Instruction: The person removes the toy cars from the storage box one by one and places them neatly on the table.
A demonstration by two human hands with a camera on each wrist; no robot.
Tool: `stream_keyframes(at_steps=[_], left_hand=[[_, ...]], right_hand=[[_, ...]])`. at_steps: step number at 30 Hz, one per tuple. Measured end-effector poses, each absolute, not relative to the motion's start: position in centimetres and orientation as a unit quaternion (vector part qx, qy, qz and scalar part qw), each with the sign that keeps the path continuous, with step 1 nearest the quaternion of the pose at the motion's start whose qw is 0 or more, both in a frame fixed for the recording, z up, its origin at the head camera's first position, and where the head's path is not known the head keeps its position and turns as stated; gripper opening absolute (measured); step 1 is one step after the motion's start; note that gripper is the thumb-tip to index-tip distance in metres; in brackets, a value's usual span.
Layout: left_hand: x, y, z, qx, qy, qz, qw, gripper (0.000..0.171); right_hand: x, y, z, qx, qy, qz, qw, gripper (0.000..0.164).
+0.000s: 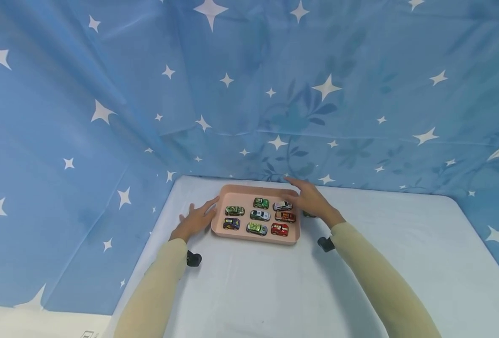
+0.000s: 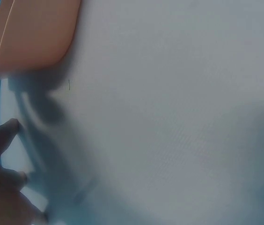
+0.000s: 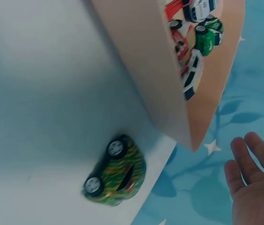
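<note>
A shallow pink tray [image 1: 243, 237] holds several small toy cars in loose rows, among them a red car [image 1: 279, 229], a white-and-green car [image 1: 260, 215] and a blue car [image 1: 231, 224]. My left hand [image 1: 196, 220] is at the tray's left end, spread, with its fingertips at the rim. Over the right end, my right hand [image 1: 310, 199] hovers with fingers extended and nothing held. Outside the tray on that side lies a green striped toy car [image 3: 120, 171], mostly hidden by my right hand in the head view.
The tray stands near the far edge of a table with a white cover [image 1: 249, 286]. A blue curtain with white stars [image 1: 232, 108] hangs right behind it and along the left side. Dark wrist cameras [image 1: 326, 244] sit under both wrists.
</note>
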State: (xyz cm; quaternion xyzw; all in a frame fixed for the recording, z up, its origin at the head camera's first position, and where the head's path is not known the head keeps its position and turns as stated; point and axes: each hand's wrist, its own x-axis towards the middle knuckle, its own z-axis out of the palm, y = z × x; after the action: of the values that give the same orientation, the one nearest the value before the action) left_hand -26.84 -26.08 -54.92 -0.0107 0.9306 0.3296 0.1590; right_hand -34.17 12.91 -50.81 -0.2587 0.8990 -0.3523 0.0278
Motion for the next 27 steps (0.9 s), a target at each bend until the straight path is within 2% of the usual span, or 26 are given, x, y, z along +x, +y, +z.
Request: stream_keyframes(at_steps=[27], left_hand=[[-27.2, -26.2, -54.8, -0.004, 0.929, 0.331, 0.164, 0.058]], right_hand=[[-35.0, 4.2, -50.0, -0.346, 0.864, -0.356, 0.083, 0.058]])
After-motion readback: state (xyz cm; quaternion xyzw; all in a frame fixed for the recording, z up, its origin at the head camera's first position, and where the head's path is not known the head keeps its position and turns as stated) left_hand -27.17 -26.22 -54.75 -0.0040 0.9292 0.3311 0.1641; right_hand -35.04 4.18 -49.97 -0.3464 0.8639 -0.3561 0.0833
